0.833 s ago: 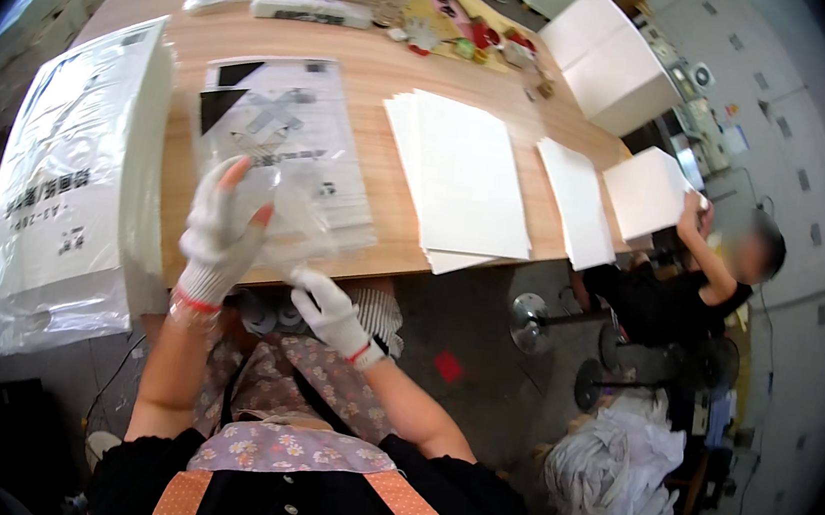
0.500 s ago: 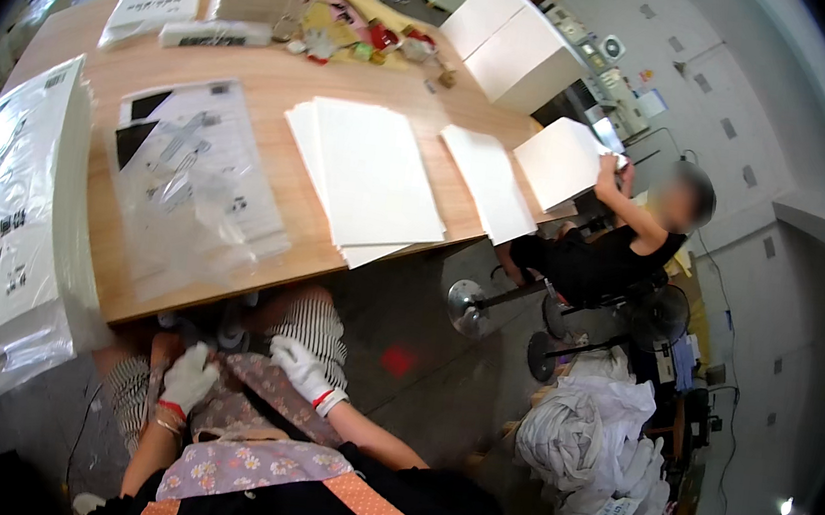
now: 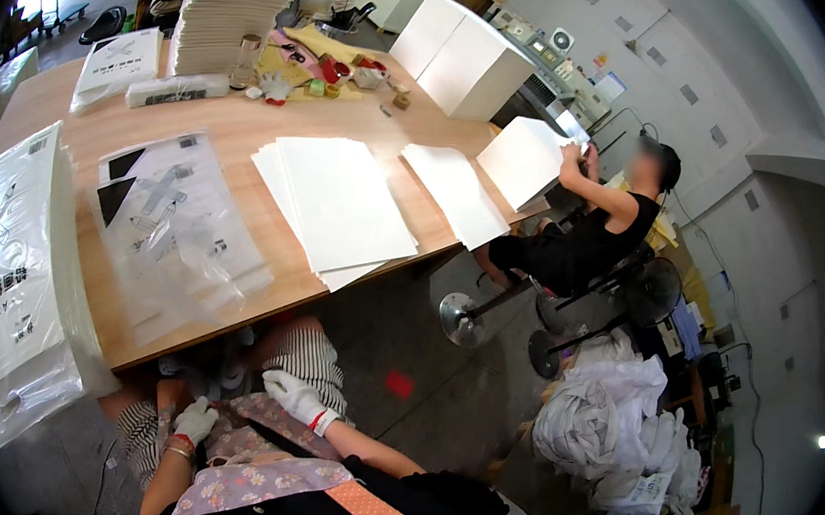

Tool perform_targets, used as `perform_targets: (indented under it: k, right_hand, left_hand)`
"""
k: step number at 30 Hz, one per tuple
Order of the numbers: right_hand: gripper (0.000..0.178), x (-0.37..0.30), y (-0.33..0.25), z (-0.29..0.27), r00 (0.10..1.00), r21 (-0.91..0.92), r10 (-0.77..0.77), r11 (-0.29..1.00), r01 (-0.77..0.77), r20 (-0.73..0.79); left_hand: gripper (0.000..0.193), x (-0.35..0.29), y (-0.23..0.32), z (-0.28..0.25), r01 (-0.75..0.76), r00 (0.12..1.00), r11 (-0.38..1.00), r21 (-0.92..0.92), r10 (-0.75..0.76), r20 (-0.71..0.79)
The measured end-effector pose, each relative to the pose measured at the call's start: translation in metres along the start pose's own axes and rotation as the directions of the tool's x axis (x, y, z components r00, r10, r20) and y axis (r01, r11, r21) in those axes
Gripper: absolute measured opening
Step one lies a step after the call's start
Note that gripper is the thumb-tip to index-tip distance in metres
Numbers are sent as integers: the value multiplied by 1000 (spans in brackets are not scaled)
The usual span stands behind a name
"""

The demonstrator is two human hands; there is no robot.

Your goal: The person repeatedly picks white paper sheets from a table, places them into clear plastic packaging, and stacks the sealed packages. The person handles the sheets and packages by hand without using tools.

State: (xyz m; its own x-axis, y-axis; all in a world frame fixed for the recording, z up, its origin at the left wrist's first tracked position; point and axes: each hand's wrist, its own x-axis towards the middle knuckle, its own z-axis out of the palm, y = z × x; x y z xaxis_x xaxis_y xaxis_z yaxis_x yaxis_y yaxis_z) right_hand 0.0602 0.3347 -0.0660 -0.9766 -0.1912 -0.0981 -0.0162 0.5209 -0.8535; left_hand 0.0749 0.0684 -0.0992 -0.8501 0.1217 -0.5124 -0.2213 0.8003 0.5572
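Both hands wear white gloves with red cuffs and are over my lap, below the table edge. My left hand [image 3: 196, 420] is closed, its fingers curled against the flowered apron [image 3: 260, 413]; what they hold, if anything, is hidden. Stretched out over the striped cloth on my thigh [image 3: 309, 357], my right hand [image 3: 295, 396] has nothing visible in it. On the table in front lie printed clear plastic bags [image 3: 175, 223] and a fanned stack of white paper [image 3: 343, 205]. To the left stands a tall pile of wrapped paper packs [image 3: 14, 266].
A smaller paper stack [image 3: 455, 192] lies to the right. Beyond it a seated co-worker [image 3: 602, 227] handles a white stack [image 3: 521, 163]. Tape rolls [image 3: 337, 71] and a tall paper pile [image 3: 228, 22] are at the back. Fan stands [image 3: 466, 319] and a heap of white sacks [image 3: 607, 419] occupy the right.
My view has tilted up, showing more of the far room. My left hand's fingers, looser before, are now curled in; my right hand stays on the thigh.
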Motion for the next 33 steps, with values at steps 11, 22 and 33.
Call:
perform_targets:
  k: [11,22,33]
  right_hand:
    - [31,-2,-18,-7,999,-83,7,997,-4,41]
    - [29,-3,-14,-2,1000,-74,-19,997,20,12]
    - [32,-1,-16,-6,998,-46,24,999,-21,60]
  left_hand:
    - [30,8,-12,2,-49,998,984,-171,43,-37]
    - [32,17,-23,12,-19,998,994,-110,12,-65]
    - [30,12,-19,9,-25,997,990,-137,15,-74]
